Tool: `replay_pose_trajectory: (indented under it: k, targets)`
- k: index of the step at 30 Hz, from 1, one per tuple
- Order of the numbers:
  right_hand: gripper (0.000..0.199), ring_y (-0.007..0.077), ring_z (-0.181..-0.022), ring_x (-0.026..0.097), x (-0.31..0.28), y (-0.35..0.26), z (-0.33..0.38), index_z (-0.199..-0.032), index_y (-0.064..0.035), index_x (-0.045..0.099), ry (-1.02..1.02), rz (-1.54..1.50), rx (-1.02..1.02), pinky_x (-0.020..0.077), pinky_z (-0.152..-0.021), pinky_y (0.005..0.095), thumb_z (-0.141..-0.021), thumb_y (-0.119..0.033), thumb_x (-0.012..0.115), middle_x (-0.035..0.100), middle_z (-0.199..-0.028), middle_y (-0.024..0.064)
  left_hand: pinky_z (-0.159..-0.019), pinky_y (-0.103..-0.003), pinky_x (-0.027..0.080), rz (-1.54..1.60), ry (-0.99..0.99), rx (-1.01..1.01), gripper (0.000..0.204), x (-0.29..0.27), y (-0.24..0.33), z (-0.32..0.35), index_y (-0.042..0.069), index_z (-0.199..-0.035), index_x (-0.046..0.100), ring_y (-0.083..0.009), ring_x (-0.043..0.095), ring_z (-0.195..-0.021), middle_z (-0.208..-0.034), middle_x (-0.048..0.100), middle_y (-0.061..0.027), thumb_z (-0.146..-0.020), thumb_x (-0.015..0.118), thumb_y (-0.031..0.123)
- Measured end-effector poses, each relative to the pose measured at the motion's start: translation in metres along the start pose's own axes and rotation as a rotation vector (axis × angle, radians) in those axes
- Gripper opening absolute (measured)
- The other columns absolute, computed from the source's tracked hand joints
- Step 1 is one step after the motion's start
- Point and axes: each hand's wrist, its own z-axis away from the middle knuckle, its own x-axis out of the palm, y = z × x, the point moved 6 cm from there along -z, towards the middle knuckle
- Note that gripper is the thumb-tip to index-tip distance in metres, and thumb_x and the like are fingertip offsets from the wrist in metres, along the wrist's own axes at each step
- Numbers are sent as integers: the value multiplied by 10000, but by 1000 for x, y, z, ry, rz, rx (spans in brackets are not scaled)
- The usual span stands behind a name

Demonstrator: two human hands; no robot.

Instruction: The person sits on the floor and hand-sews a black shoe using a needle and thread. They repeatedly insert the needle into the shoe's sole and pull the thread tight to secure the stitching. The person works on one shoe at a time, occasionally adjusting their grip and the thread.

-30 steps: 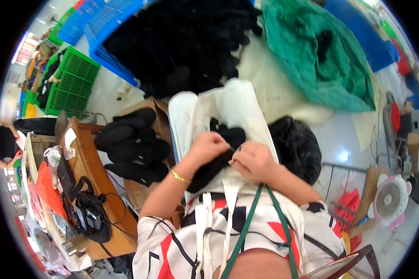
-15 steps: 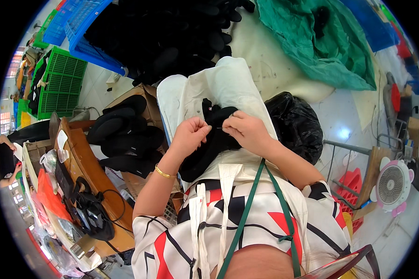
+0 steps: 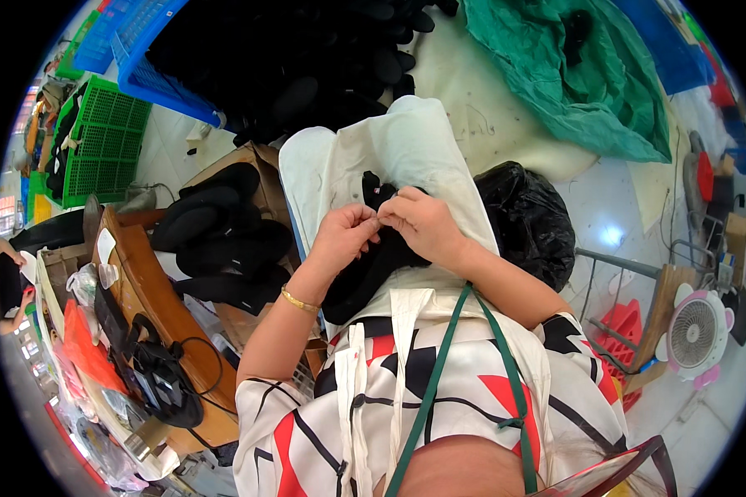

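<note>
The workshop floor, pale and tiled, spread out below my camera, with a blue crate (image 3: 170,93) and a heap of black pieces (image 3: 307,62) ahead, a green sheet (image 3: 568,95) to the right of them, and a black plastic bag (image 3: 529,228) just beside the lap. On the pale cloth (image 3: 439,145) over that lap I had the black padded piece (image 3: 363,283), its long axis slanting from a rounded end at lower left, near the waist, up and rightward beneath the hands; which end was its front I could not tell. The left hand (image 3: 344,238) and right hand (image 3: 423,225) met above it, thumb and forefinger of each pinched closed, tips touching or nearly so; whether anything fine lay between them, I could not tell
</note>
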Motion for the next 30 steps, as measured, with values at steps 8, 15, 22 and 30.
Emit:
replay_pose_trajectory:
  k: [8, 15, 22, 30]
  targets:
    - [97, 106, -593, 556, -42, 93, 63, -958, -137, 557, 377, -1277, 879, 445, -490, 241, -1021, -211, 559, 586, -716, -12, -513, -185, 427, 324, -95, 27, 134, -4, -9, -1, 84, -930, 632, -39, 531, -577, -769, 658, 3, -981, 628, 208]
    - [258, 79, -489, 303, -104, 169, 124, -784, -170, 435, 879, -1380, 996, 246, -422, 238, -1000, -183, 575, 336, -606, -62, -504, -193, 393, 190, -40, 7, 119, -13, -12, 0, 80, -875, 629, -39, 495, -564, -722, 617, 14, -954, 620, 168]
    - [148, 92, -476, 380, -110, 163, 126, -870, -163, 513, 885, -1261, 919, 317, -407, 244, -998, -196, 578, 411, -618, -45, -597, -274, 463, -545, 224, 461, 303, 3, 43, 18, 115, -1099, 719, -94, 563, -635, -683, 618, -11, -824, 784, 225]
    - [82, 92, -488, 423, -135, 129, 117, -947, -151, 542, 823, -1139, 805, 347, -417, 236, -990, -187, 603, 468, -638, -34, -743, -346, 528, -632, 269, 561, 197, 13, 41, 5, 40, -952, 733, -301, 674, -827, -901, 703, -124, -812, 739, 179]
